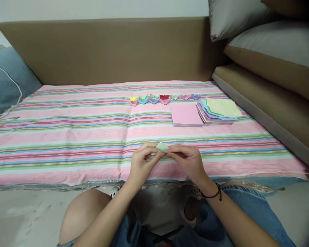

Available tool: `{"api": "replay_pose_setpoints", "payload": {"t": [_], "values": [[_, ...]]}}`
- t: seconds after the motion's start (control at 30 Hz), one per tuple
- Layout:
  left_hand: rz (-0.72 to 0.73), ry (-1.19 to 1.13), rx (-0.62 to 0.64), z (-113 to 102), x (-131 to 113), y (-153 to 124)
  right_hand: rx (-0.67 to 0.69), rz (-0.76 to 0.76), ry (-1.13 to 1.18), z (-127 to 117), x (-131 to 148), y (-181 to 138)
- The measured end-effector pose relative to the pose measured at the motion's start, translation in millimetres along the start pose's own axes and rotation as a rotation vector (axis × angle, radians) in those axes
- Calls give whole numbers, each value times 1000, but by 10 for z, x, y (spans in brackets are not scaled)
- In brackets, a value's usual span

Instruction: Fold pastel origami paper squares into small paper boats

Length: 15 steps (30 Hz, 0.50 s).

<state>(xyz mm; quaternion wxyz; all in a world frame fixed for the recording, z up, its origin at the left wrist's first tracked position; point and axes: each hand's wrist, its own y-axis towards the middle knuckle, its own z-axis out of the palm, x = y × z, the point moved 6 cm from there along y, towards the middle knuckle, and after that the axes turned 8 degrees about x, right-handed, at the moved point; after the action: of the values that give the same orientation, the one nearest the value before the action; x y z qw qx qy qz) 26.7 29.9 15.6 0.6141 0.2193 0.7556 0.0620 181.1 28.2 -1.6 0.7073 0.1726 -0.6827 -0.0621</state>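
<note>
With thumbs and fingertips pinched together on it, the left hand (142,162) and right hand (190,160) are holding a folded green paper (162,146), seemingly unfinished, above the striped cloth (92,137), while shaped paper boats (164,97) are sitting beyond and stacked sheets (186,115) are lying unfolded.

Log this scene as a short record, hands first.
left hand: pinching pale green folded paper
right hand: pinching the same paper
beyond hands: boat-shaped folded papers, several colours
paper supply: pink stack, left of fanned multicoloured stack
surface: striped cloth
right wrist: dark cord bracelet
</note>
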Motion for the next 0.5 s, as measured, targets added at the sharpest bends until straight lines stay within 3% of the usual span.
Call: {"api": "replay_pose_setpoints", "payload": {"t": [0.17,0.5], "values": [[-129,-85,-37,22,96,-16,-83,163,113,16,-128,-41],[-317,-250,-80,-41,236,-34,-167,191,82,-94,-116,-29]]}}
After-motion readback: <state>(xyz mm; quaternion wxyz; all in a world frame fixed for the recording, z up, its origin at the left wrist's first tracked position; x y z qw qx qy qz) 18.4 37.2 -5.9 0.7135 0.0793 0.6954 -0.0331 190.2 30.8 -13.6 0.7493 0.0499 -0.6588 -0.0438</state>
